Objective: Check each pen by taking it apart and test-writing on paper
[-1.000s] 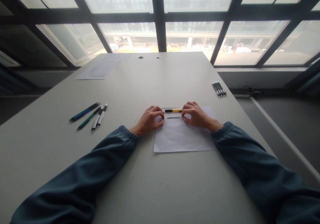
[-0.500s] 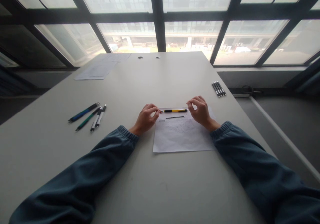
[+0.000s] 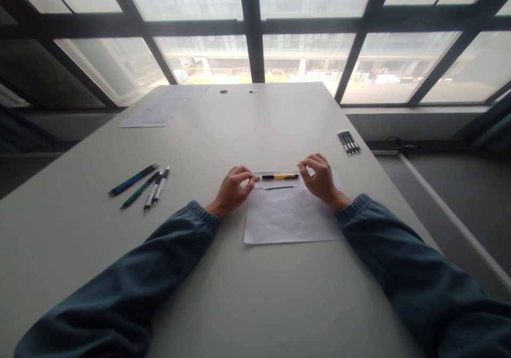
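A yellow and black pen barrel (image 3: pixel 280 176) lies crosswise on a white sheet of paper (image 3: pixel 293 227), between my two hands. My left hand (image 3: pixel 235 189) rests at the barrel's left end, with thumb and forefinger closed. A small dark piece (image 3: pixel 258 179) shows at those fingertips; whether they grip it is unclear. At the barrel's right end is my right hand (image 3: pixel 318 177), its thumb and forefinger curled into a pinch. Anything between them is too small to make out. A thin pen refill (image 3: pixel 279 188) lies below the barrel. Faint scribbles mark the paper.
Several pens lie to the left, among them a blue pen (image 3: pixel 133 180) and a green pen (image 3: pixel 139 190). Black and silver pens (image 3: pixel 349 142) form a row near the right table edge. Loose papers (image 3: pixel 154 110) lie at the far left, before the windows.
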The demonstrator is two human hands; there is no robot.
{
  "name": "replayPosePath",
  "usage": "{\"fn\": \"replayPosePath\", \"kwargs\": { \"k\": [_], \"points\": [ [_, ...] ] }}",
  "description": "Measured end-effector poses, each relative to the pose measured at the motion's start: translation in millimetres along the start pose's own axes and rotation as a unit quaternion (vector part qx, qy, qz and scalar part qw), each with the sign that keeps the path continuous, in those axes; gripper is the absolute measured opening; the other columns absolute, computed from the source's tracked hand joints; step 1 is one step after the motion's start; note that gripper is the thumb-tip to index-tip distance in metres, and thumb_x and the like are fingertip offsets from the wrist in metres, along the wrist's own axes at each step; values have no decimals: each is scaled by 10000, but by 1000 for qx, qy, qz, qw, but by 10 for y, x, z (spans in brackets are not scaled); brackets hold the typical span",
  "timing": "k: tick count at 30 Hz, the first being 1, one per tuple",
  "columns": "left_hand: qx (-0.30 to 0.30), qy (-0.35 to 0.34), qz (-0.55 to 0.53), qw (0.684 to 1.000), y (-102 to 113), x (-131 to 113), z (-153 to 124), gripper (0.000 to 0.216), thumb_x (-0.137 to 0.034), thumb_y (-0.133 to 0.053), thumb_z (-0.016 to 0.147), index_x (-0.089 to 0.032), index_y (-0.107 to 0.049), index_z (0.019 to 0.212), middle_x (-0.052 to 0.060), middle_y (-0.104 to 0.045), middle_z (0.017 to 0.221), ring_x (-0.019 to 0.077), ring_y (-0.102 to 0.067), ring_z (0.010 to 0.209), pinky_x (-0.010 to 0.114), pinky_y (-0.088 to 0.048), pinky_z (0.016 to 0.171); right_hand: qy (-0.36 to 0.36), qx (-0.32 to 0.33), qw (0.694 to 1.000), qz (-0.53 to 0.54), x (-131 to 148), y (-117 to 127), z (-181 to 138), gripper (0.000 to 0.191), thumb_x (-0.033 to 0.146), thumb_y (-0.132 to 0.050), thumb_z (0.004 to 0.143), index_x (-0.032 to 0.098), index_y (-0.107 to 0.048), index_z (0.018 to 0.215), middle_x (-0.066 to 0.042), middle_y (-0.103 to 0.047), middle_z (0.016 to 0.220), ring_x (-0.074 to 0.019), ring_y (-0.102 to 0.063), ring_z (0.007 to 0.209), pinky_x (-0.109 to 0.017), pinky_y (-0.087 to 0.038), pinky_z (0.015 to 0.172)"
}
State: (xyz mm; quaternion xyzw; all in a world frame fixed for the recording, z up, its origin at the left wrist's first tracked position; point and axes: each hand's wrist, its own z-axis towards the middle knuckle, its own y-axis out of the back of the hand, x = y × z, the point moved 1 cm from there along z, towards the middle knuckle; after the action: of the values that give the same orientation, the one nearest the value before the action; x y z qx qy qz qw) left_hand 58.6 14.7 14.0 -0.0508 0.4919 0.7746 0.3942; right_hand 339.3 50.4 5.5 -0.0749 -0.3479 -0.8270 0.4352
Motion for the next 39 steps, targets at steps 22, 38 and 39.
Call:
{"fn": "replayPosePath", "kwargs": {
  "k": [22,38,39],
  "points": [
    [18,-7,32,999,-57,174,-29,133,-306,-691,896,-284,-784,989,31,-631,899,193,-568,883,366,-508,855,50,113,992,33,51,-18,-11,171,176,-585,916,211,-672,773,-42,-677,817,-213,-562,838,-395,-432,834],
    [16,-23,32,999,-41,131,-19,129,-335,-691,895,-274,-778,970,42,-629,933,204,-556,916,377,-508,870,73,165,982,49,76,-9,-6,164,199,-602,921,221,-685,782,-45,-673,811,-212,-559,834,-386,-426,815],
    [19,-20,30,999,-38,133,-18,132,-331,-702,886,-270,-774,978,43,-631,936,207,-559,923,380,-508,875,79,173,980,49,79,-10,-7,150,199,-609,917,222,-689,793,-45,-674,817,-212,-559,838,-386,-423,818]
  ]
}}
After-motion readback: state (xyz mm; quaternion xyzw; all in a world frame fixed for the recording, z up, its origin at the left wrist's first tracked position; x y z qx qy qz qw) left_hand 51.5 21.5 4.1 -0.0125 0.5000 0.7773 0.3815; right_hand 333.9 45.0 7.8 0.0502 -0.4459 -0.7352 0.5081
